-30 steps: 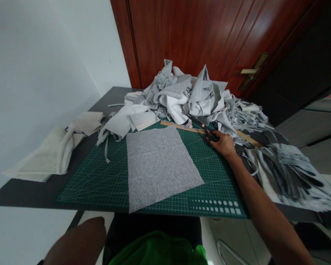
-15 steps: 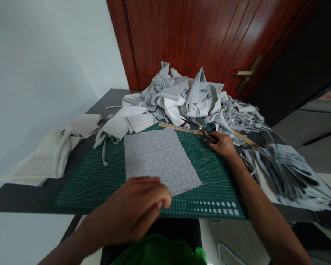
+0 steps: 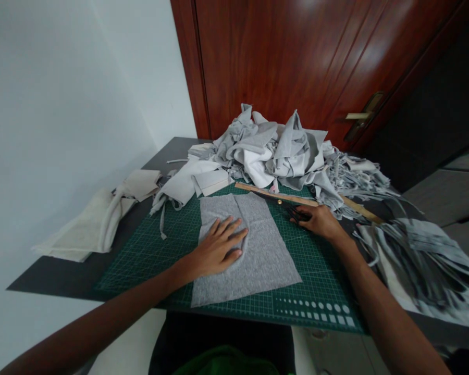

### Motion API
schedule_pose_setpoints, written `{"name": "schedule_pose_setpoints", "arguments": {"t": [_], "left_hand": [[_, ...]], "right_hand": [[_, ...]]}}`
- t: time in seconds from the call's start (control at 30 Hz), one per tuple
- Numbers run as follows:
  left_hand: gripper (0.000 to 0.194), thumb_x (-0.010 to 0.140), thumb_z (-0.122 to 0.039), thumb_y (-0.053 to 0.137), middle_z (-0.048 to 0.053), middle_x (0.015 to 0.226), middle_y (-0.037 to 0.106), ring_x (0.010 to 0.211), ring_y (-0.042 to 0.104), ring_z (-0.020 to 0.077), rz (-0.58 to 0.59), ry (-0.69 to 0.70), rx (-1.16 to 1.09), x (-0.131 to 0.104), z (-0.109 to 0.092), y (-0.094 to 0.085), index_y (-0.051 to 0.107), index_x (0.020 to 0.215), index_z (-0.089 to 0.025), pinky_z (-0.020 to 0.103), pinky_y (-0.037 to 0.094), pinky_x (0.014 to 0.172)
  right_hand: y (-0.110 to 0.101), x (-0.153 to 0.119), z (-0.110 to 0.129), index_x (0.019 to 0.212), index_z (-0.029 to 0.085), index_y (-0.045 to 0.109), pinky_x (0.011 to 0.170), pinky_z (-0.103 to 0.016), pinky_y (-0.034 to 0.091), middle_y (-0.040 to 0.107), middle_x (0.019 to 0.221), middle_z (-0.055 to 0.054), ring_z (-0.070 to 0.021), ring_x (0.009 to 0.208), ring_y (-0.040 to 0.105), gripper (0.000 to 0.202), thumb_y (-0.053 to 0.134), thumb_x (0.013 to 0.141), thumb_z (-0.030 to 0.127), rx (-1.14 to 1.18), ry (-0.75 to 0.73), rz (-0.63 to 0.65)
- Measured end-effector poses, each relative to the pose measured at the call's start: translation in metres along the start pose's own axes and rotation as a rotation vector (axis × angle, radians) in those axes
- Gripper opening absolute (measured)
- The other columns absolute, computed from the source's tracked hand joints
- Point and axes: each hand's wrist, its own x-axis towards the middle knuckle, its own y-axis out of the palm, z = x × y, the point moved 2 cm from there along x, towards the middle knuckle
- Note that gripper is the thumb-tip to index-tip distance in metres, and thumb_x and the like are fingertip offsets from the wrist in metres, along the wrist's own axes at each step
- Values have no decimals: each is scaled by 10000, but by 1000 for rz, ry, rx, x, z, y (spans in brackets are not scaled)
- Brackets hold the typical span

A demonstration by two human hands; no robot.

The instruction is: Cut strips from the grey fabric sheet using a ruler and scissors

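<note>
A piece of grey fabric (image 3: 266,255) lies on the green cutting mat (image 3: 316,271). My left hand (image 3: 221,246) rests flat on its left half, fingers spread, and a crease runs up the cloth beside the fingertips. Black scissors (image 3: 280,202) are in my right hand (image 3: 318,221), its fingers wrapped round the handles. Their blades point left, low over the mat, with the tip at the fabric's top edge. Part of the handles is hidden by my fingers.
Behind the mat rises a heap of grey and white cloth scraps (image 3: 254,146). A wooden ruler (image 3: 297,199) lies in front of it. Cream fabric (image 3: 82,229) lies at the left, and grey strips (image 3: 426,260) are piled at the right. A brown door (image 3: 277,62) stands behind.
My left hand has come down from above the front edge onto the fabric and opened flat. The scissors in my right hand have moved from the ruler to the fabric's top edge.
</note>
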Motion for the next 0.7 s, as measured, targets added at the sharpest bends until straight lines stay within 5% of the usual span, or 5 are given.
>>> {"name": "schedule_pose_setpoints", "arguments": {"t": [0.4,0.7], "left_hand": [[586,1124,-482,458,59,1790,303,1679,234,288,64,132,-86,48,27,-2,397,1683,-318,573,143,1377],[628,1127,-527,443,74,1802,264,1685,210,300,23,124,-95,43,36,4,334,1704,-304,555,131,1382]], "right_hand": [[11,1,19,965,238,794,647,-317,525,826,870,-57,-245,734,742,224,743,877,438,15,-49,55],[3,-3,16,1009,212,790,697,-325,489,807,889,-74,-260,799,737,233,760,837,365,-19,26,223]]}}
